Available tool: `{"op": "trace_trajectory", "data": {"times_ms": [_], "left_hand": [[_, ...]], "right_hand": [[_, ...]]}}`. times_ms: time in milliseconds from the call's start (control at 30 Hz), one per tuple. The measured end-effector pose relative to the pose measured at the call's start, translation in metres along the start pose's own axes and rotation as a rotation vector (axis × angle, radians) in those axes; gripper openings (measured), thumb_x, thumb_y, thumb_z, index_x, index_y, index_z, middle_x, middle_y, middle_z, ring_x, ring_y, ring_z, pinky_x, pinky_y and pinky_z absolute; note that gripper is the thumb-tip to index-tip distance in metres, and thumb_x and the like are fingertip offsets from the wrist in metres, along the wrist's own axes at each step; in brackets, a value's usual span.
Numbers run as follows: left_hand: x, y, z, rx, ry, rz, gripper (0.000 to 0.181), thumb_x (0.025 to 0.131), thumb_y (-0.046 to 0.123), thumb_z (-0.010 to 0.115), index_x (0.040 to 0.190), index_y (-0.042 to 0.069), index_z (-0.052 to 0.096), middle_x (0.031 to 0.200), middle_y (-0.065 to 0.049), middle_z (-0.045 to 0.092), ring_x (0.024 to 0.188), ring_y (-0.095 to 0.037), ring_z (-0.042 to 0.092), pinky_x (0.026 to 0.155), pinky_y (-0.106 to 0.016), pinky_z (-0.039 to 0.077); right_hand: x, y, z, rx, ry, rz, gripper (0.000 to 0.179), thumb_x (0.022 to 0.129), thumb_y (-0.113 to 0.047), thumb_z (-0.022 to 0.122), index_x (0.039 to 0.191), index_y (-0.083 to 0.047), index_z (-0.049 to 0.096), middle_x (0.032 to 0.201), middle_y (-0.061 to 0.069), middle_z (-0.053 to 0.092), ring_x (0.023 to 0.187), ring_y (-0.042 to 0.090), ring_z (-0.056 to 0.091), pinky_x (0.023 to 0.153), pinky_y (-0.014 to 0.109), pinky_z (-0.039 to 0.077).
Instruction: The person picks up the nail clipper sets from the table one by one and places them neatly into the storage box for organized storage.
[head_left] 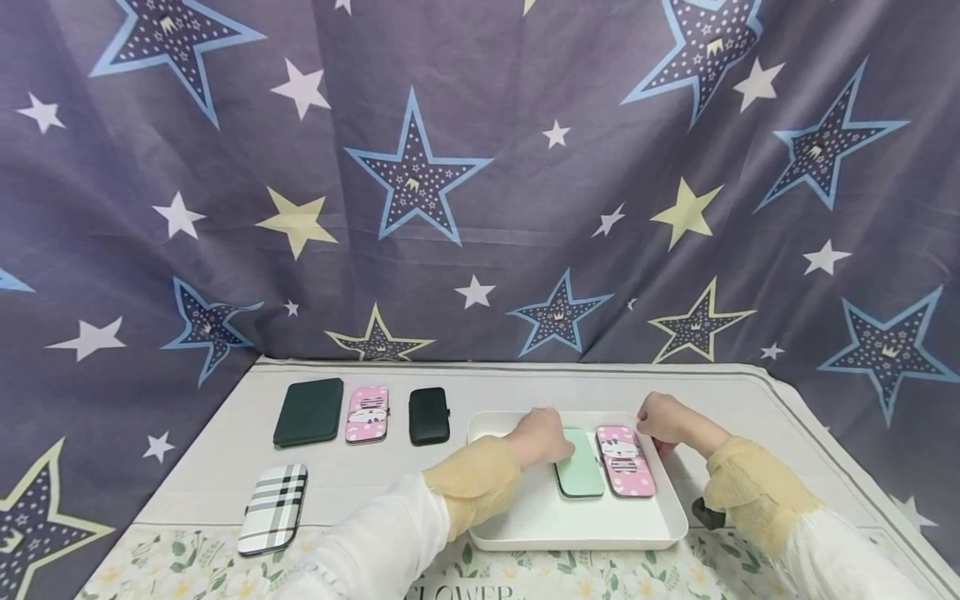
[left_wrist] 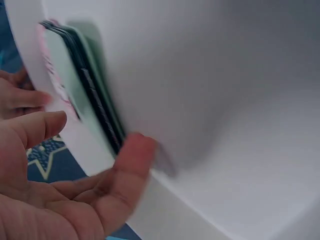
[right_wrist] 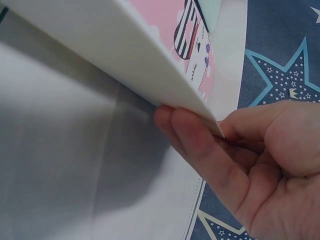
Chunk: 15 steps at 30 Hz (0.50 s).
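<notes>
A white rectangular tray (head_left: 577, 530) sits on the table and bears a mint-green case (head_left: 583, 475) and a pink case with a cartoon cat (head_left: 627, 467), side by side. My left hand (head_left: 542, 437) reaches into the tray at the green case's far left edge. In the left wrist view, its thumb and fingers are spread apart, with a fingertip (left_wrist: 136, 150) right at the dark zip-like edge of the green case. At the tray's far right corner, my right hand (head_left: 664, 418) pinches the rim between thumb and fingers (right_wrist: 195, 137).
Left of the tray lie a dark green case (head_left: 309, 412), a second pink case (head_left: 367, 414), a black case (head_left: 429, 417) and a plaid case (head_left: 274, 508). A dark object (head_left: 707, 514) is partly hidden by the right sleeve. A star-patterned curtain (head_left: 480, 208) hangs behind the table.
</notes>
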<state>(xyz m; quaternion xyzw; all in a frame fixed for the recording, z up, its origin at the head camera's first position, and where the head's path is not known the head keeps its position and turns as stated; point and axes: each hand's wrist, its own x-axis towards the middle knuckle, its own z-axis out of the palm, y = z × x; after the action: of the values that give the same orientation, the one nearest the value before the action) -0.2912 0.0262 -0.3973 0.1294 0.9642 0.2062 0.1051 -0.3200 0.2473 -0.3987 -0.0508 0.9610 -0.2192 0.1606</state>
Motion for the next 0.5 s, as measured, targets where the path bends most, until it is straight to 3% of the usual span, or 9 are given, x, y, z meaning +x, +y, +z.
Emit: {"op": "trace_trajectory", "data": {"times_ms": [167, 267, 400, 500], "left_hand": [[-0.013, 0.004, -0.004, 0.032, -0.046, 0.015, 0.053, 0.087, 0.03, 0.064, 0.124, -0.006, 0.051, 0.102, -0.016, 0.064, 0.079, -0.02, 0.06, 0.074, -0.031, 0.054], [-0.021, 0.006, -0.006, 0.1, -0.027, 0.032, 0.065, 0.091, 0.04, 0.059, 0.135, -0.005, 0.043, 0.121, -0.02, 0.059, 0.103, -0.026, 0.06, 0.089, -0.037, 0.051], [-0.031, 0.008, -0.008, 0.24, 0.042, 0.083, 0.076, 0.092, 0.058, 0.044, 0.142, 0.001, 0.038, 0.133, -0.018, 0.051, 0.124, -0.032, 0.048, 0.098, -0.043, 0.045], [-0.037, 0.008, -0.009, 0.346, 0.126, 0.128, 0.082, 0.09, 0.068, 0.036, 0.142, 0.005, 0.038, 0.13, -0.015, 0.052, 0.121, -0.03, 0.049, 0.095, -0.044, 0.046]], "right_hand": [[0.0, 0.001, 0.001, -0.003, 0.004, 0.002, 0.021, 0.088, 0.0, 0.048, 0.083, 0.004, 0.068, 0.056, 0.009, 0.062, 0.047, 0.016, 0.063, 0.049, 0.027, 0.055], [0.001, 0.001, 0.001, -0.011, 0.007, -0.005, 0.021, 0.088, -0.001, 0.049, 0.081, 0.003, 0.067, 0.055, 0.009, 0.061, 0.047, 0.016, 0.063, 0.049, 0.027, 0.055], [0.0, 0.002, 0.001, -0.021, 0.007, -0.013, 0.021, 0.088, 0.0, 0.049, 0.077, 0.002, 0.066, 0.053, 0.009, 0.061, 0.046, 0.016, 0.063, 0.048, 0.027, 0.055], [0.0, 0.001, 0.001, -0.024, 0.011, -0.015, 0.021, 0.088, 0.0, 0.049, 0.076, 0.002, 0.066, 0.053, 0.008, 0.06, 0.045, 0.016, 0.063, 0.048, 0.027, 0.055]]}}
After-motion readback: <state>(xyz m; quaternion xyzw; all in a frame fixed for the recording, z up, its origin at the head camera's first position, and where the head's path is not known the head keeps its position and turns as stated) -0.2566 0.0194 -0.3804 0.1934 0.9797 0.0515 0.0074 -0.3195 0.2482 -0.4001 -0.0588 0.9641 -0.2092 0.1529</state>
